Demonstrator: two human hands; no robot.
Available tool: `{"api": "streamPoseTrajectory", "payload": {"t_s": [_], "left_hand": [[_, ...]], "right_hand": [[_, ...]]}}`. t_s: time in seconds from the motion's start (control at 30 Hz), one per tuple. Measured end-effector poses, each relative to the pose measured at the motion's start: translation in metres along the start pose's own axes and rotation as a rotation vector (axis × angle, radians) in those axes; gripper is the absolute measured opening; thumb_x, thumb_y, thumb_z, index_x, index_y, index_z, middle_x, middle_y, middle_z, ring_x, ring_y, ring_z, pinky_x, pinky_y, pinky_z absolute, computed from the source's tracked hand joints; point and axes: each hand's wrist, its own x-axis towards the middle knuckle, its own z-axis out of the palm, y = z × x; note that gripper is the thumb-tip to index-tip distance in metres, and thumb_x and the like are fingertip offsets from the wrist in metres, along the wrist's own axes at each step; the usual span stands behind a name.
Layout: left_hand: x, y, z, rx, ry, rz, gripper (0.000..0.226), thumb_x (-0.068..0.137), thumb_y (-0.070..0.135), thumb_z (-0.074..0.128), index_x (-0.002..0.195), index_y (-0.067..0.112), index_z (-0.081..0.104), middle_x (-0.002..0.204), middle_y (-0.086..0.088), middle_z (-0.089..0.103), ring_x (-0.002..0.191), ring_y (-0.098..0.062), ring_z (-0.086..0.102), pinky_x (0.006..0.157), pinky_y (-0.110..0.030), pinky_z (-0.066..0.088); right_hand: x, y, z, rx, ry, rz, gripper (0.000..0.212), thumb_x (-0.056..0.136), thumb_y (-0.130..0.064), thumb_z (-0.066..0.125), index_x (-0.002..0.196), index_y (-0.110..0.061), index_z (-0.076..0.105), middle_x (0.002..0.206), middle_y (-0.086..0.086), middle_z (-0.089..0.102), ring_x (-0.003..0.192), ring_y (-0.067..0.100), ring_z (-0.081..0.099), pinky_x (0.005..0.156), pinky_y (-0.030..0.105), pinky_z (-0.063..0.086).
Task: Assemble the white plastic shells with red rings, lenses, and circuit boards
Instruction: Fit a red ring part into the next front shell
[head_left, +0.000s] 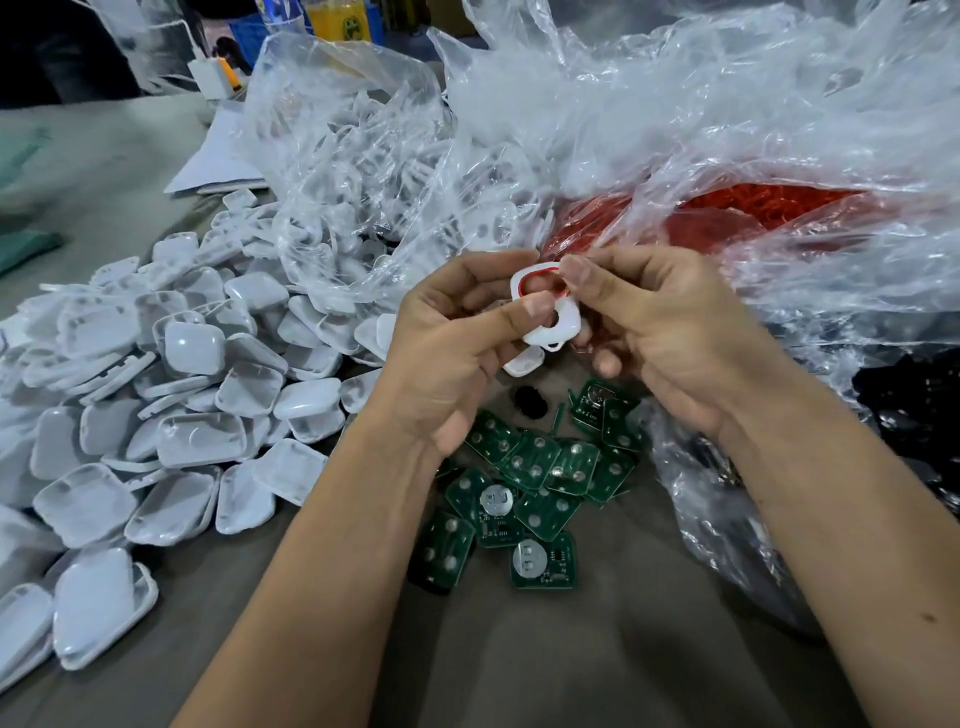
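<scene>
Both hands meet above the table's middle. My left hand (457, 343) grips a white plastic shell (558, 325) between thumb and fingers. A thin red ring (540, 275) lies along the shell's upper edge, and my right hand (654, 332) pinches that ring with thumb and forefinger. A second white shell (523, 361) sits just below the held one. Green circuit boards (530, 483) lie scattered on the table under my wrists. Small black round parts (530, 401) rest just above the boards.
A large heap of white shells (171, 395) covers the table's left side. A clear bag of more shells (363, 171) stands behind it. At the right, a crumpled clear bag holds red rings (753, 208). A dark bag (909, 410) lies at far right.
</scene>
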Motion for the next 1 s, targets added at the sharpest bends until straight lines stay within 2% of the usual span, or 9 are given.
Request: {"api": "streamPoseTrajectory", "payload": {"t_s": [0.13, 0.3, 0.47, 0.6, 0.67, 0.73, 0.8, 0.87, 1.0], "left_hand": [[0.001, 0.001, 0.001, -0.034, -0.038, -0.045, 0.029, 0.074, -0.001, 0.074, 0.102, 0.006, 0.076, 0.091, -0.012, 0.078, 0.081, -0.023, 0.076, 0.077, -0.033, 0.064], [0.001, 0.0, 0.001, 0.022, -0.043, -0.03, 0.035, 0.07, -0.001, 0.077, 0.105, 0.005, 0.075, 0.091, -0.011, 0.078, 0.084, -0.024, 0.076, 0.076, -0.035, 0.064], [0.0, -0.002, 0.001, 0.114, 0.033, -0.031, 0.043, 0.066, 0.004, 0.083, 0.108, 0.003, 0.075, 0.094, -0.016, 0.077, 0.086, -0.029, 0.076, 0.076, -0.043, 0.064], [0.0, -0.004, 0.002, 0.239, 0.103, 0.032, 0.046, 0.061, 0.007, 0.089, 0.105, 0.003, 0.076, 0.095, -0.018, 0.078, 0.089, -0.033, 0.075, 0.084, -0.045, 0.062], [0.001, -0.005, 0.002, 0.282, 0.131, 0.054, 0.043, 0.063, 0.003, 0.091, 0.104, 0.004, 0.076, 0.098, -0.02, 0.077, 0.098, -0.044, 0.073, 0.088, -0.055, 0.06], [0.002, -0.005, 0.001, 0.296, 0.143, 0.062, 0.035, 0.07, 0.001, 0.087, 0.103, 0.006, 0.077, 0.1, -0.02, 0.077, 0.101, -0.047, 0.072, 0.089, -0.063, 0.058], [0.003, -0.006, -0.001, 0.301, 0.132, 0.043, 0.032, 0.076, -0.003, 0.084, 0.106, 0.006, 0.076, 0.1, -0.018, 0.078, 0.098, -0.041, 0.074, 0.088, -0.058, 0.059], [0.004, -0.007, -0.001, 0.314, 0.13, 0.024, 0.03, 0.081, -0.006, 0.079, 0.109, 0.006, 0.076, 0.099, -0.018, 0.078, 0.092, -0.033, 0.075, 0.083, -0.047, 0.062], [0.004, -0.008, -0.001, 0.289, 0.179, -0.002, 0.016, 0.089, 0.004, 0.076, 0.105, 0.004, 0.077, 0.094, -0.022, 0.076, 0.088, -0.03, 0.075, 0.077, -0.039, 0.064]], "right_hand": [[-0.002, -0.006, -0.002, 0.104, -0.094, 0.114, 0.038, 0.08, -0.028, 0.074, 0.099, 0.004, 0.072, 0.073, 0.006, 0.061, 0.057, 0.008, 0.048, 0.04, 0.014, 0.039], [-0.001, -0.004, -0.002, 0.121, -0.107, 0.112, 0.032, 0.084, -0.025, 0.071, 0.097, 0.005, 0.072, 0.073, 0.008, 0.06, 0.056, 0.009, 0.042, 0.037, 0.013, 0.034], [0.002, 0.001, -0.002, 0.057, -0.077, 0.102, 0.026, 0.085, -0.024, 0.072, 0.09, 0.001, 0.074, 0.071, 0.007, 0.061, 0.053, 0.008, 0.044, 0.036, 0.015, 0.035], [0.002, 0.005, 0.001, -0.05, -0.005, 0.07, 0.018, 0.096, -0.016, 0.069, 0.088, -0.001, 0.074, 0.07, 0.011, 0.059, 0.053, 0.008, 0.046, 0.037, 0.017, 0.037], [0.003, 0.007, 0.003, -0.15, 0.04, 0.041, 0.019, 0.101, -0.015, 0.066, 0.09, -0.001, 0.074, 0.072, 0.017, 0.057, 0.053, 0.014, 0.047, 0.038, 0.02, 0.038], [0.003, 0.01, 0.004, -0.269, 0.072, -0.002, 0.02, 0.103, -0.019, 0.065, 0.091, -0.004, 0.074, 0.064, 0.011, 0.058, 0.047, 0.018, 0.049, 0.038, 0.024, 0.04], [0.003, 0.012, 0.003, -0.356, 0.096, -0.051, 0.021, 0.103, -0.022, 0.065, 0.088, -0.011, 0.074, 0.055, -0.002, 0.059, 0.038, 0.017, 0.052, 0.037, 0.025, 0.041], [0.003, 0.014, 0.003, -0.394, 0.115, -0.081, 0.021, 0.103, -0.024, 0.065, 0.086, -0.013, 0.072, 0.054, -0.006, 0.061, 0.036, 0.016, 0.055, 0.038, 0.027, 0.044], [0.002, 0.015, 0.006, -0.427, 0.11, -0.082, 0.018, 0.102, -0.024, 0.066, 0.092, -0.01, 0.071, 0.062, -0.006, 0.067, 0.046, 0.017, 0.064, 0.05, 0.054, 0.059]]}}
